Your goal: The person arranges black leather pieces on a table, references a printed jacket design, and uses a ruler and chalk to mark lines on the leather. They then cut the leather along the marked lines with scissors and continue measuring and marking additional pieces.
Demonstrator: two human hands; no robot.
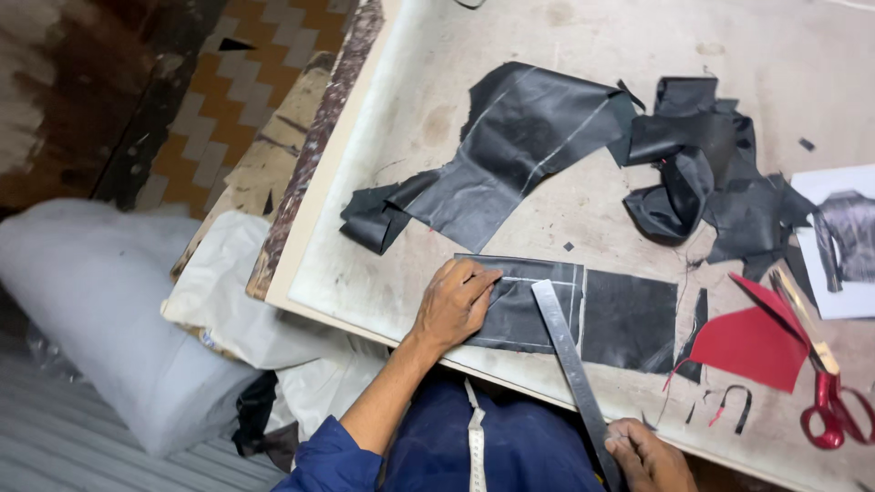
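My left hand (454, 302) lies flat on the left end of a dark rectangular leather piece (629, 319) marked with pale lines, its fingers pressing the piece onto the table. My right hand (649, 456), at the table's near edge, grips the lower end of a long metal ruler (565, 346). The ruler runs diagonally up across the leather piece, just right of my left hand.
A large dark leather offcut (501, 155) and a crumpled dark heap (702, 173) lie farther back. A red cut piece (752, 342), red-handled scissors (825, 383) and a printed picture of a jacket (843, 241) sit at the right. White bags (100, 310) lie beside the worn table (802, 64).
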